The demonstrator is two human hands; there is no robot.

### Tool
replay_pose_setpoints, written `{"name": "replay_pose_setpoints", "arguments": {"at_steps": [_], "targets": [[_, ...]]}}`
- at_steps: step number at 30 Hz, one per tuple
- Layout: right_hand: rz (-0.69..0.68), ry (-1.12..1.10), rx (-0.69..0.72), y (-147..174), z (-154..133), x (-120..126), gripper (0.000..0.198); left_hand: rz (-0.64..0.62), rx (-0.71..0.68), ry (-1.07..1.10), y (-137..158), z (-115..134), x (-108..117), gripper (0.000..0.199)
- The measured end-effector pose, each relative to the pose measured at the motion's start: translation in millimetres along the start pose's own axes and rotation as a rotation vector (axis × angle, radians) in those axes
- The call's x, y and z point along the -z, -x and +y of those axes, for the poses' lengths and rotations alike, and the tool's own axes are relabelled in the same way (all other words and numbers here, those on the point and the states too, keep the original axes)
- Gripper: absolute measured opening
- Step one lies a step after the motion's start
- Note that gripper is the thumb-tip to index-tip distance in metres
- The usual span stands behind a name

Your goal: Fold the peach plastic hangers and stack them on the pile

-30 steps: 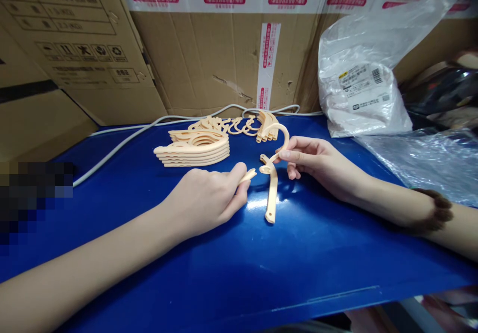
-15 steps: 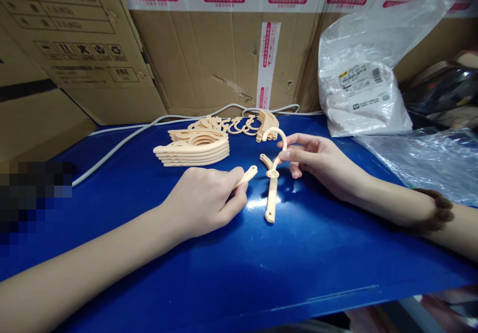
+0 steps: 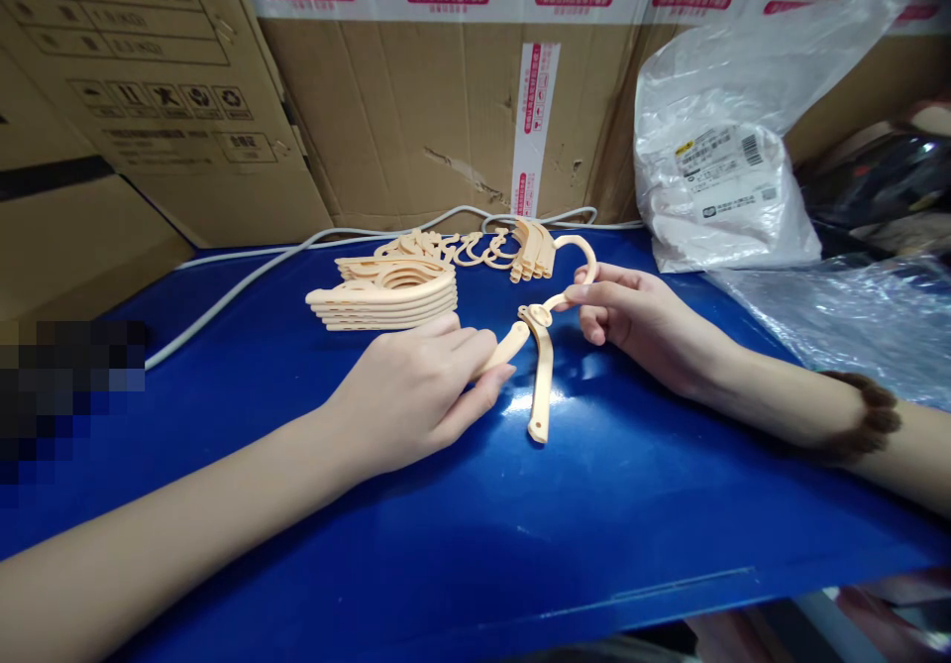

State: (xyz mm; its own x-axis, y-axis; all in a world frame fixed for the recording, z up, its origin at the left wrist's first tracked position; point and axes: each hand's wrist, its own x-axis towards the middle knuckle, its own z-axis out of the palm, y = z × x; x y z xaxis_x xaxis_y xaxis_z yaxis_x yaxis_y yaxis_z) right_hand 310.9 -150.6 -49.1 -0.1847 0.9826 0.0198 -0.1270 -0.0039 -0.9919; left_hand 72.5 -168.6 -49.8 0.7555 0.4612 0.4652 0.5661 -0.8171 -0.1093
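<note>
My right hand [image 3: 631,316] pinches a cream plastic hanger hook [image 3: 590,257] near its lower end. At the hook's foot is a round joint, from which a hanger arm [image 3: 542,386] hangs down toward me. My left hand [image 3: 423,381] is closed around a second cream hanger arm [image 3: 509,346], with its rounded end sticking out beside the joint; whether the two touch I cannot tell. Behind my left hand lies a stack of folded cream hangers [image 3: 382,296]. Loose hooks [image 3: 468,249] and a bundle of curved hanger arms [image 3: 533,249] lie farther back.
Cardboard boxes [image 3: 416,108] stand behind the blue table [image 3: 594,524]. A white cable [image 3: 260,249] runs along the back and left. At the right are a white plastic bag with a label [image 3: 728,187] and clear plastic wrap [image 3: 862,316].
The hook has tilted over to the right in my right hand. My left hand has brought its arm piece right and slightly up, close to the joint.
</note>
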Motion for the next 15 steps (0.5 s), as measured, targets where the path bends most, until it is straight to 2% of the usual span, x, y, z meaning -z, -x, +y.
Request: {"name": "replay_pose_setpoints", "arguments": {"at_steps": [15], "targets": [[-0.071,0.004,-0.017,2.2,-1.8,-3.3,0.041,0.034,-0.085,-0.066,-0.4,0.7,0.0,0.035]]}}
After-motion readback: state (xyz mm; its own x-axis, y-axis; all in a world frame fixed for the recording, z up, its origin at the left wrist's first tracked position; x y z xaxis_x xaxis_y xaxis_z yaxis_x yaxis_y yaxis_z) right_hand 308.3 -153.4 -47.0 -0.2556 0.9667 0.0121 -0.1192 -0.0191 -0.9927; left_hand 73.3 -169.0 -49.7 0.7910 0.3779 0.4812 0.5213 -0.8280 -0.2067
